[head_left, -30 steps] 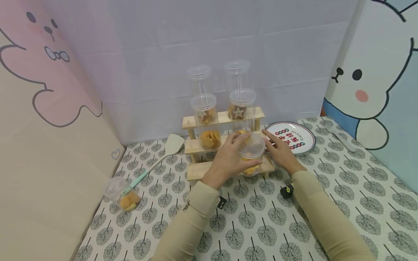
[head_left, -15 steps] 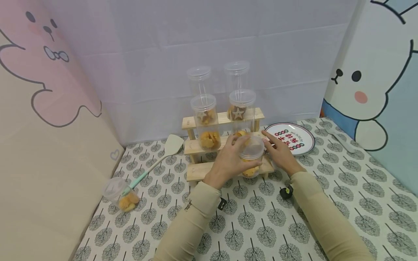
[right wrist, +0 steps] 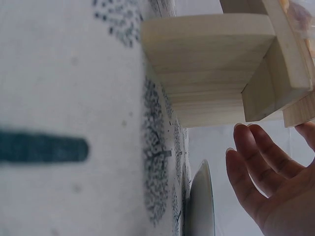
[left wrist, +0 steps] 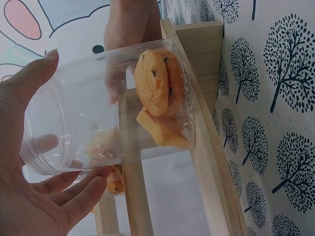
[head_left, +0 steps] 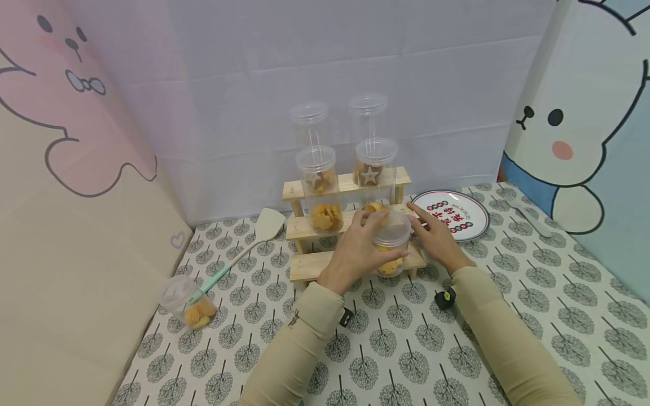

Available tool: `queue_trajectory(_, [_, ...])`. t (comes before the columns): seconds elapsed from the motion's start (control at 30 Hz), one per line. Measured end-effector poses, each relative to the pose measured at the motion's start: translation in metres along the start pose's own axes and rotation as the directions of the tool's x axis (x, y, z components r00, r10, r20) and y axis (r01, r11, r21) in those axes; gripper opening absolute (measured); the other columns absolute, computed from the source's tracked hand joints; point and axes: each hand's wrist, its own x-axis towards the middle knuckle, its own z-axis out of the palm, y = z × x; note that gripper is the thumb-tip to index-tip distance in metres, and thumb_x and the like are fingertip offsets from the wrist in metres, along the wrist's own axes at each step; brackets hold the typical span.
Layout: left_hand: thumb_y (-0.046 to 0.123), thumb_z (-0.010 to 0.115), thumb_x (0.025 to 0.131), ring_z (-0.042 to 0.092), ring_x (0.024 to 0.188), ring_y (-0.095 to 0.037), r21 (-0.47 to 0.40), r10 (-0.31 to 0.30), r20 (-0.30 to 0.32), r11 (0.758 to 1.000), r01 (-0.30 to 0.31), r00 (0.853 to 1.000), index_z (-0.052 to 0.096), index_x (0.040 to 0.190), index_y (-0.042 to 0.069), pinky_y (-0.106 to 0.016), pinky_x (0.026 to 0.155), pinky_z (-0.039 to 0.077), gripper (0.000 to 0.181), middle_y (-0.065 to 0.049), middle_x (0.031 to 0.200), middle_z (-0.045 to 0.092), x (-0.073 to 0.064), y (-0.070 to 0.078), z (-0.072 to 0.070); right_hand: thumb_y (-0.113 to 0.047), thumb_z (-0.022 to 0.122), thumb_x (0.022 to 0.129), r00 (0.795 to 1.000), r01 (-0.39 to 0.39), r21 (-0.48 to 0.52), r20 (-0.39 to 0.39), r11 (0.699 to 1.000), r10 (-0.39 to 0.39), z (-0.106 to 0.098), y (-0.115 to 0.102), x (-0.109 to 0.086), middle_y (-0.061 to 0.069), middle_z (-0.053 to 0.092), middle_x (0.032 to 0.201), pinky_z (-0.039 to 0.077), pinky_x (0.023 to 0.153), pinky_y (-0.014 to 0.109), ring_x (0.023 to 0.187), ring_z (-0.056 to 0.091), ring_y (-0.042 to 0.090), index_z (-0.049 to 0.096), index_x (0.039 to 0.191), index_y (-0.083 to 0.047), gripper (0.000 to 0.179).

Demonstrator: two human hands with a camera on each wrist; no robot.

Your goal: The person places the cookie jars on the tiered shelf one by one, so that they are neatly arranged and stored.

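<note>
My left hand (head_left: pixel 355 252) holds a clear lidded plastic jar (head_left: pixel 395 234) on the right part of the lowest step of a wooden tiered rack (head_left: pixel 311 265). In the left wrist view the thumb lies on one side of the jar near its lid and the fingers on the other. Cookies with dark specks (left wrist: pixel 151 83) sit at the bottom of this jar. On the jar's right, my right hand (head_left: pixel 435 239) is beside the rack with its fingers extended. Its fingertips show close to the rack's end in the right wrist view.
Several taller clear jars (head_left: pixel 325 189) with cookies stand on the upper steps. A white plate (head_left: pixel 469 211) with red print lies right of the rack, a pale fork (head_left: pixel 530 220) beyond it. At left are a spatula (head_left: pixel 236 259) and a tipped cookie jar (head_left: pixel 185 301).
</note>
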Motion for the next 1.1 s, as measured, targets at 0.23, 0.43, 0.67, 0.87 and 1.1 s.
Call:
queue_trajectory(0.23, [0.063, 0.079, 0.075, 0.064, 0.107, -0.033, 0.000, -0.019, 0.003, 1.000, 0.019, 1.000, 0.041, 0.151, 0.030, -0.038, 0.077, 0.059, 0.091, -0.014, 0.145, 0.043, 0.0000, 0.0003, 0.0006, -0.058, 0.033, 0.104, 1.000, 0.003, -0.001, 0.002, 1.000, -0.003, 0.0001, -0.0012, 0.0007, 0.021, 0.062, 0.125, 0.051, 0.087, 0.057, 0.103, 0.064, 0.037, 0.028, 0.157, -0.036, 0.058])
queue_trajectory(0.43, [0.062, 0.078, 0.076, 0.064, 0.106, -0.032, 0.006, -0.003, -0.005, 1.000, 0.003, 1.000, 0.040, 0.151, 0.030, -0.038, 0.078, 0.059, 0.090, -0.015, 0.144, 0.043, -0.0006, -0.0001, 0.0010, -0.057, 0.033, 0.104, 1.000, 0.008, -0.002, -0.004, 1.000, -0.008, 0.0005, -0.0021, 0.0014, 0.021, 0.062, 0.124, 0.051, 0.087, 0.057, 0.102, 0.064, 0.036, 0.029, 0.157, -0.035, 0.058])
queue_trajectory(0.67, [0.061, 0.078, 0.076, 0.063, 0.107, -0.032, 0.000, 0.006, -0.008, 1.000, -0.006, 1.000, 0.040, 0.152, 0.030, -0.037, 0.079, 0.058, 0.090, -0.015, 0.144, 0.043, -0.0010, -0.0013, 0.0013, -0.057, 0.033, 0.104, 1.000, 0.009, -0.003, -0.007, 1.000, -0.009, 0.0008, -0.0034, 0.0013, 0.021, 0.062, 0.123, 0.050, 0.088, 0.057, 0.101, 0.064, 0.036, 0.029, 0.158, -0.033, 0.058])
queue_trajectory(0.87, [0.062, 0.077, 0.077, 0.063, 0.107, -0.032, 0.002, 0.015, -0.005, 1.000, -0.015, 1.000, 0.038, 0.153, 0.030, -0.039, 0.080, 0.058, 0.091, -0.016, 0.144, 0.042, -0.0017, -0.0019, 0.0017, -0.057, 0.033, 0.104, 1.000, 0.003, -0.007, -0.006, 1.000, -0.003, 0.0005, -0.0037, 0.0008, 0.021, 0.062, 0.124, 0.050, 0.089, 0.057, 0.102, 0.064, 0.036, 0.029, 0.158, -0.034, 0.058])
queue_trajectory(1.1, [0.065, 0.075, 0.077, 0.063, 0.107, -0.032, 0.038, 0.029, 0.005, 0.999, -0.029, 1.000, 0.032, 0.156, 0.030, -0.041, 0.081, 0.058, 0.096, -0.016, 0.145, 0.041, -0.0038, -0.0018, 0.0000, -0.057, 0.032, 0.104, 1.000, -0.004, -0.016, -0.002, 1.000, 0.004, -0.0008, -0.0019, -0.0011, 0.022, 0.062, 0.125, 0.050, 0.089, 0.058, 0.103, 0.064, 0.037, 0.028, 0.158, -0.032, 0.059])
